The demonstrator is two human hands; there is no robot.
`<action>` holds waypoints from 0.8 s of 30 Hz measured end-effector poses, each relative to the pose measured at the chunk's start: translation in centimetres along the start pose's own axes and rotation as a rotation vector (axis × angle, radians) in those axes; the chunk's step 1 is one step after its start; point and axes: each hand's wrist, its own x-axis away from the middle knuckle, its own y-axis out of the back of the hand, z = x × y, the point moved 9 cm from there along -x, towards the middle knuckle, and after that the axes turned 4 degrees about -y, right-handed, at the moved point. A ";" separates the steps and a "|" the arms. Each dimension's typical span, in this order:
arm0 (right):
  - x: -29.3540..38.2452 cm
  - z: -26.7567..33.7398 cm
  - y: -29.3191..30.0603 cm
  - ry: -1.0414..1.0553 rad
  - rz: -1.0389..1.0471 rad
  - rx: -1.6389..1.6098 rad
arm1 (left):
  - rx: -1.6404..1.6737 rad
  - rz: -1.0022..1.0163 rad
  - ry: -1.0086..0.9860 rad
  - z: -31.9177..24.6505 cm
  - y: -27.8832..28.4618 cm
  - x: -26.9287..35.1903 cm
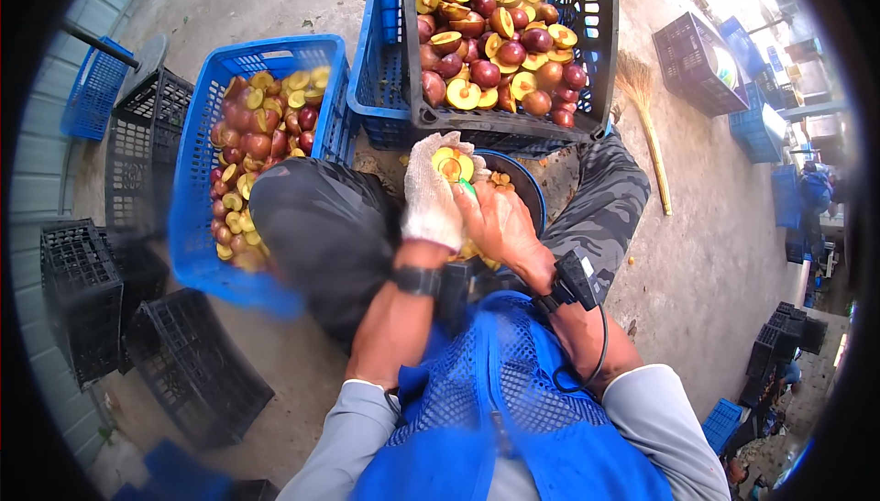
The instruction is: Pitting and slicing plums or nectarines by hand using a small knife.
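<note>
My left hand, in a pale knitted glove, holds a cut plum with yellow flesh facing up. My bare right hand meets it from the right, closed around a small tool with a green handle; its working end is hidden. Below both hands, between my knees, stands a round dark bucket with a blue rim and yellow-brown pieces in it. A black plastic crate of halved and whole-looking plums is just beyond my hands.
The black crate rests on a blue crate. Another blue crate with cut plums is beside my left knee. Black crates stand farther left. A straw broom lies on the concrete floor at right, with more crates beyond.
</note>
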 end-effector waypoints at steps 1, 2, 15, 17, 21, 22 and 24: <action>0.2 0.5 0.4 0.054 -0.047 -0.066 | 0.001 -0.031 0.052 0.4 0.2 0.1; 0.3 0.6 0.0 0.059 -0.015 -0.051 | -0.008 -0.031 0.066 0.5 0.1 0.2; 2.7 -2.2 -1.3 -0.316 0.271 -0.627 | -0.383 0.156 0.032 0.1 -0.7 0.4; 3.0 -2.8 -0.7 -0.235 0.169 -0.327 | -0.489 0.184 -0.043 0.4 -1.3 0.2; 3.5 -0.4 0.1 0.260 -0.293 0.281 | -0.103 0.055 0.133 2.7 -0.9 0.2; 3.6 -0.7 -0.4 0.274 -0.299 0.299 | -0.066 -0.002 0.198 3.3 -0.6 0.4; 3.5 -1.0 -1.3 0.267 -0.317 0.306 | -0.052 0.003 0.135 2.6 -0.8 0.3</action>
